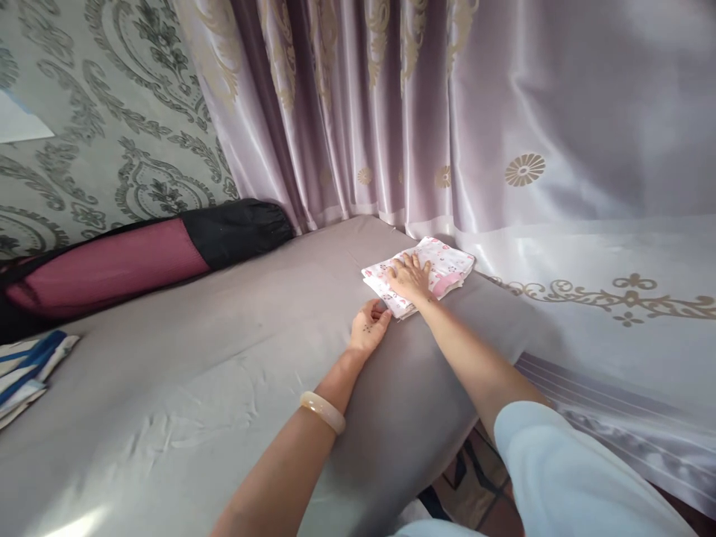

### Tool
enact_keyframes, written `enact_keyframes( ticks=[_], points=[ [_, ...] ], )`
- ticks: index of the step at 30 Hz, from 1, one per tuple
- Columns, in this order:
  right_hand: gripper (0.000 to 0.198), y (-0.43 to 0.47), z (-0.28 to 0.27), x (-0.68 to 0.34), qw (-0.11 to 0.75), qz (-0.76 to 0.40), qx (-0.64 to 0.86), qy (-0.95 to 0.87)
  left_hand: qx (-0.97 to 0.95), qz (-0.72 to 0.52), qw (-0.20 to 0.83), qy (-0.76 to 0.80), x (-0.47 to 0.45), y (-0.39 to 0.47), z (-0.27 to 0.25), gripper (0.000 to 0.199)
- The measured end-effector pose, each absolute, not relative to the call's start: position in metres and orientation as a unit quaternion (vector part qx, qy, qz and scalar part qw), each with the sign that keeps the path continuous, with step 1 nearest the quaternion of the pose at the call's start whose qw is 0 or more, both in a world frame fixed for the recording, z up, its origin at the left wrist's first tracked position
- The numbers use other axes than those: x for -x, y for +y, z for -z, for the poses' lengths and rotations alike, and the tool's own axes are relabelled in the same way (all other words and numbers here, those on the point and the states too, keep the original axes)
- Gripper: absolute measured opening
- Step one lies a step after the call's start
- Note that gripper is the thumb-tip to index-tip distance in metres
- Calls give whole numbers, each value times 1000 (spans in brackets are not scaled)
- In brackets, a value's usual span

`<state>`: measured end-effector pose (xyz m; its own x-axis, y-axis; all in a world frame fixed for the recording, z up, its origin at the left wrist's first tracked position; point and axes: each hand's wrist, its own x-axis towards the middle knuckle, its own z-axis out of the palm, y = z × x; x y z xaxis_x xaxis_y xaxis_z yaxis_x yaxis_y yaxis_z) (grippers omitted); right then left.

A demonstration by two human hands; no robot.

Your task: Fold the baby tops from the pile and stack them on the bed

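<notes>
A folded stack of white cloth (454,262) with pink and red prints lies at the far corner of the bed. My right hand (410,277) rests flat on top of it, fingers spread, palm down. Close against the cloth's near left edge is my left hand (370,328), lying on the grey sheet. Its fingers are curled in, and whether they pinch the cloth's edge is hidden. A pale bangle (323,412) circles my left forearm.
The grey bedsheet (224,358) has some wrinkles. A long pink and black bag (112,257) lies along the patterned wall. Folded striped fabric (33,369) sits at the left edge. Shiny lilac curtains (347,112) hang behind the bed and down its right side.
</notes>
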<state>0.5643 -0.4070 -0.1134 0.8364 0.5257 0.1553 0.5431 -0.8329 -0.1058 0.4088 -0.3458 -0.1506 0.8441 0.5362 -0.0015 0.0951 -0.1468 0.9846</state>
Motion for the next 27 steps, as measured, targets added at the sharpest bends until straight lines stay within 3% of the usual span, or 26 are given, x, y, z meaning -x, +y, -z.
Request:
enact_keyframes(
  ticks=[7, 19, 27],
  points=[
    [66, -413, 109, -533, 82, -33, 955, -284, -700, -139, 660, 234, -338, -314, 149, 35],
    [58, -417, 126, -510, 69, 117, 939, -316, -657, -129, 676, 307, -223, -273, 129, 27],
    [76, -423, 157, -530, 147, 167, 881, -417, -625, -156, 671, 367, -169, -242, 121, 13]
  ],
)
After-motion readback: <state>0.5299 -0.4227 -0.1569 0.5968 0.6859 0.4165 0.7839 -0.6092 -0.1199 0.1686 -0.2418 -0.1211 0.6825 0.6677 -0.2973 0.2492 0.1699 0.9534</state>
